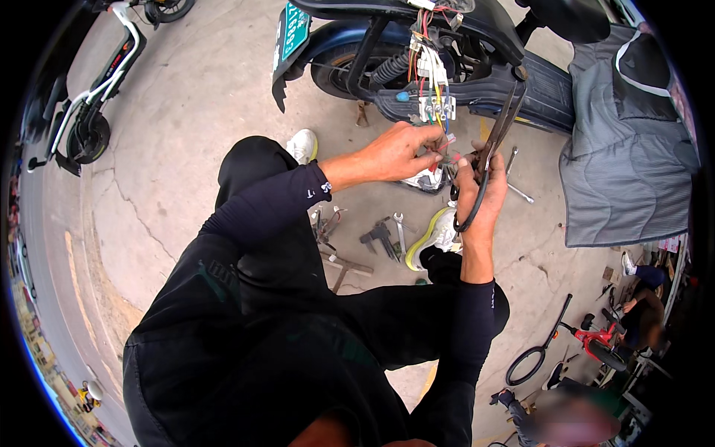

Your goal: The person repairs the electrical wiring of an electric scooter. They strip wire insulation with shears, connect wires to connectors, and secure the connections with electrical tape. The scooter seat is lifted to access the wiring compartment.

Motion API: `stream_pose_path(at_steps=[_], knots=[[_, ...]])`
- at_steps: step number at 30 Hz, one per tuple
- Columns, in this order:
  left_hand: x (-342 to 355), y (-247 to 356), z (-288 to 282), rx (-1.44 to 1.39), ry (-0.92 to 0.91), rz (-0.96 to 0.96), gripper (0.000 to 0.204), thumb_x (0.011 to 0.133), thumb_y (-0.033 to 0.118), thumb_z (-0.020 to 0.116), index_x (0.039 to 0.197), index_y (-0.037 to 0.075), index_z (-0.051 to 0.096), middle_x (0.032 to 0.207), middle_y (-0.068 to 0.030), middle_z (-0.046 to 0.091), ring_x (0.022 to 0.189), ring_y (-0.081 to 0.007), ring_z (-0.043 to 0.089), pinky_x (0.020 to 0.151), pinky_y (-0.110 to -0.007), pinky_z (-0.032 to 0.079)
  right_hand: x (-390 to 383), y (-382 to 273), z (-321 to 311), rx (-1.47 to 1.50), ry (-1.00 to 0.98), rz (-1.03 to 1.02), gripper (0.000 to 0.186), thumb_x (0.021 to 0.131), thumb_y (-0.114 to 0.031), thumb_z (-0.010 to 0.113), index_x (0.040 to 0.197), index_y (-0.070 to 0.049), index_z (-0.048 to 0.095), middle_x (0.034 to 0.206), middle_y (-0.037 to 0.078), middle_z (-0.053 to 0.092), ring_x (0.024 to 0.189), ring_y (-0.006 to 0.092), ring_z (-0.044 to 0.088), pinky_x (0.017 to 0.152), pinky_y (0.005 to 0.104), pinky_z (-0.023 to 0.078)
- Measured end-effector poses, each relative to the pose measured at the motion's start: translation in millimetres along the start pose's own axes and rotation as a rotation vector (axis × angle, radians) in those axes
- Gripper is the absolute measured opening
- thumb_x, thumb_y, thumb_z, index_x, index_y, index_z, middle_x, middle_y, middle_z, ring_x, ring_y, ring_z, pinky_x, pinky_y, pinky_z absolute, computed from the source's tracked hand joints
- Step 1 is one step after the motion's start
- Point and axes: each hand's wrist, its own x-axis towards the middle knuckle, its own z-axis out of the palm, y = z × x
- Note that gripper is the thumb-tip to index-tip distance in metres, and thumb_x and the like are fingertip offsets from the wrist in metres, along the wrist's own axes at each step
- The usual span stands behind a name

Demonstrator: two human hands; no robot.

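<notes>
My left hand (406,155) is closed in a pinch on thin wires, its thumb and forefinger together. Beside its fingertips is a small pinkish-clear connector (448,140). My right hand (478,195) holds a pair of long dark scissors (500,127), blades pointing up and away, with a black handle loop by the palm. The right thumb and fingertips come close to the wires; whether they pinch one too is hidden. Just beyond both hands, a white terminal block (437,109) with coloured wires sits on the frame of a dark electric scooter (477,91). A bundle of white connectors (430,65) hangs above it.
An open-end wrench (401,232) and dark metal tools (380,238) lie on the ground between my feet. A cross-shaped wrench (520,195) lies right of my hand. A grey cover (622,164) drapes the scooter's right end. A white-framed scooter (104,82) stands far left; other people are lower right.
</notes>
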Motion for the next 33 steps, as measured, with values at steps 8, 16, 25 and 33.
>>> stream_pose_path(at_steps=[8, 16, 25, 33], knots=[[7.1, 12.6, 5.8, -0.237, 0.011, -0.235, 0.015, 0.092, 0.008, 0.073, 0.096, -0.002, 0.063, 0.076, -0.0001, 0.065, 0.074, -0.0032, 0.058, 0.063, -0.024, 0.048, 10.3, -11.8, -2.9, 0.109, 0.053, 0.021, 0.032, 0.09, 0.002, 0.063, 0.121, 0.0, 0.057, 0.086, 0.001, 0.057, 0.072, 0.0052, 0.053, 0.062, 0.0216, 0.043], [2.8, 13.0, 2.8, -0.39, 0.079, -0.307, 0.017, 0.092, 0.012, 0.071, 0.086, -0.002, 0.063, 0.074, 0.0001, 0.065, 0.07, -0.0027, 0.051, 0.06, -0.024, 0.042, -4.4, -11.0, -12.0, -0.337, 0.023, -0.172, 0.034, 0.09, -0.008, 0.071, 0.12, 0.001, 0.057, 0.086, 0.013, 0.06, 0.074, 0.0223, 0.06, 0.066, 0.0359, 0.048], [0.7, 20.4, 4.8, -0.509, 0.162, -0.292, 0.017, 0.092, 0.012, 0.07, 0.094, -0.005, 0.066, 0.08, -0.004, 0.071, 0.074, -0.005, 0.061, 0.066, -0.023, 0.049, -34.1, 6.7, -20.0, -0.799, 0.019, -0.382, 0.048, 0.079, 0.001, 0.069, 0.124, -0.004, 0.055, 0.097, 0.019, 0.058, 0.091, 0.0417, 0.06, 0.075, 0.0487, 0.048], [-0.2, 20.7, 3.1, -0.495, 0.11, -0.327, 0.021, 0.096, 0.009, 0.067, 0.109, -0.006, 0.067, 0.101, -0.0093, 0.072, 0.091, -0.0143, 0.069, 0.084, -0.03, 0.056, -34.2, 4.9, -19.2, -0.875, 0.03, -0.339, 0.043, 0.079, 0.001, 0.068, 0.12, -0.005, 0.056, 0.096, 0.02, 0.059, 0.091, 0.042, 0.061, 0.076, 0.0504, 0.049]])
